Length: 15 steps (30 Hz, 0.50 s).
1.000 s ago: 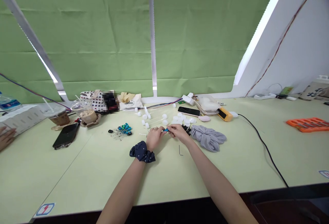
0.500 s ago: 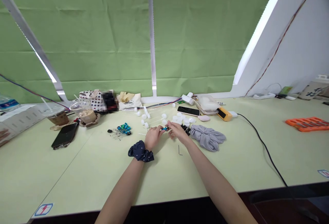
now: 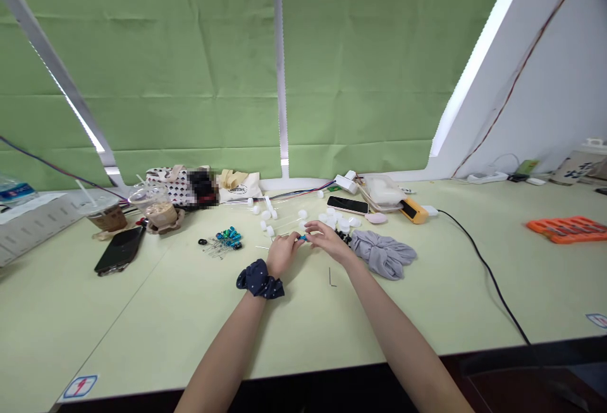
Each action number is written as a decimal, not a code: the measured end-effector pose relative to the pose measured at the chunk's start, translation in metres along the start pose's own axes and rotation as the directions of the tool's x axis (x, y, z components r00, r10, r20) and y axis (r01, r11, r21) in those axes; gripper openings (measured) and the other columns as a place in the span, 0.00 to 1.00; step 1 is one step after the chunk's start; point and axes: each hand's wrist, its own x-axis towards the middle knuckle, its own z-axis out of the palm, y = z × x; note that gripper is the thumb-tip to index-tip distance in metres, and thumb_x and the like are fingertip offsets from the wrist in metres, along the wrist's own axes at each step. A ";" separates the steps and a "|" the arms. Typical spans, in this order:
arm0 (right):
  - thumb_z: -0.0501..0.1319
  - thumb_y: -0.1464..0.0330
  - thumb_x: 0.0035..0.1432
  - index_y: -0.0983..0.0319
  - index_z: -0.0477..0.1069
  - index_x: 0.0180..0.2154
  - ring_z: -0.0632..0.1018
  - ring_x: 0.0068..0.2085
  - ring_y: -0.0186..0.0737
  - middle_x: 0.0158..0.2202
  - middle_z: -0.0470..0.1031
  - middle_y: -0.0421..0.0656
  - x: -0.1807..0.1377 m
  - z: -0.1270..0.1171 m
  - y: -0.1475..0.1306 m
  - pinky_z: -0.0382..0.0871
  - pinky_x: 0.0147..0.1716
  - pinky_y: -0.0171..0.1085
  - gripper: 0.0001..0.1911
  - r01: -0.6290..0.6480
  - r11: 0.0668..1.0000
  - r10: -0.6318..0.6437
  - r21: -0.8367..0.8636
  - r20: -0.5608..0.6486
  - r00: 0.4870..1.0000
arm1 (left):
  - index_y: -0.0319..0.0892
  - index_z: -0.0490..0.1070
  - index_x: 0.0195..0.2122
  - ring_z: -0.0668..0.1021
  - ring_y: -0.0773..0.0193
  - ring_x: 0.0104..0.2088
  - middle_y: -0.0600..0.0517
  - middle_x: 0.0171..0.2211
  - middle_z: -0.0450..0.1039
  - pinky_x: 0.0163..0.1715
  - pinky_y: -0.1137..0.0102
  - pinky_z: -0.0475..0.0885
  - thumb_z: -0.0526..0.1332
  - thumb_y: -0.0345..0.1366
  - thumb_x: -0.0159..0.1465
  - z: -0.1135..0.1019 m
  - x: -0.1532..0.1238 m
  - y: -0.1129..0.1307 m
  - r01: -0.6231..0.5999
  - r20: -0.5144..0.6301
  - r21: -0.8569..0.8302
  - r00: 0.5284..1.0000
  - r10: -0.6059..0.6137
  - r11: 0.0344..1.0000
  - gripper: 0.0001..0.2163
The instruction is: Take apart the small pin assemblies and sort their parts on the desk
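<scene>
Over the middle of the table, my left hand (image 3: 282, 253) pinches a small blue piece (image 3: 302, 237) between thumb and fingers. My right hand (image 3: 329, 242) is close against the right end of that piece, its fingers spread and the index raised above the thumb. Whether its thumb touches the piece is too small to tell. Left of my hands lies a pile of blue and green pieces with thin metal pins (image 3: 230, 237). Small black parts (image 3: 343, 236) show partly behind my right hand. An L-shaped hex key (image 3: 331, 277) rests below it.
White round caps (image 3: 331, 217) and clear tubes lie behind my hands, near a phone (image 3: 348, 205). A grey cloth (image 3: 384, 253) is at the right. Drink cups (image 3: 160, 210) and a black phone (image 3: 120, 250) stand left; an orange tool holder (image 3: 566, 229) lies far right.
My right hand's fingers have straightened and lifted a little around the blue piece. The left hand keeps its pinch in the same place.
</scene>
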 end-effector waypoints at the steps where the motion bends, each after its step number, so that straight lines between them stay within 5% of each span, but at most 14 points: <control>1: 0.64 0.55 0.46 0.60 0.68 0.40 0.72 0.26 0.31 0.32 0.71 0.41 0.000 0.001 0.000 0.66 0.23 0.30 0.21 -0.042 0.999 0.042 -0.001 -0.010 0.999 | 0.42 0.68 0.41 0.76 0.60 0.33 0.49 0.31 0.75 0.37 0.69 0.65 0.47 0.42 0.67 -0.001 0.000 -0.001 0.001 0.004 0.004 1.000 -0.001 1.000 0.14; 5: 0.57 0.51 0.50 0.65 0.69 0.27 0.63 0.16 0.27 0.20 0.67 0.39 0.003 0.002 0.003 0.56 0.14 0.30 0.21 -0.142 0.988 0.141 -0.060 -0.024 0.990 | 0.42 0.68 0.40 0.76 0.60 0.32 0.49 0.30 0.75 0.34 0.69 0.65 0.47 0.43 0.66 -0.003 0.001 -0.001 -0.012 0.013 0.027 1.000 0.012 1.000 0.14; 10: 0.64 0.63 0.44 0.64 0.70 0.33 0.68 0.23 0.29 0.28 0.71 0.40 0.003 -0.003 0.002 0.63 0.23 0.31 0.14 0.062 0.994 -0.060 -0.088 0.031 0.998 | 0.43 0.69 0.41 0.76 0.61 0.29 0.50 0.28 0.75 0.28 0.72 0.63 0.46 0.44 0.67 -0.004 -0.001 -0.002 0.025 0.008 -0.014 1.000 -0.025 1.000 0.16; 15: 0.65 0.67 0.43 0.63 0.69 0.33 0.72 0.25 0.30 0.31 0.72 0.40 -0.001 -0.003 -0.001 0.67 0.24 0.31 0.13 0.054 0.984 -0.047 -0.168 0.044 0.998 | 0.43 0.71 0.38 0.76 0.62 0.28 0.50 0.27 0.75 0.26 0.73 0.62 0.46 0.44 0.66 -0.007 -0.002 -0.005 0.006 0.046 -0.084 0.999 -0.002 0.996 0.17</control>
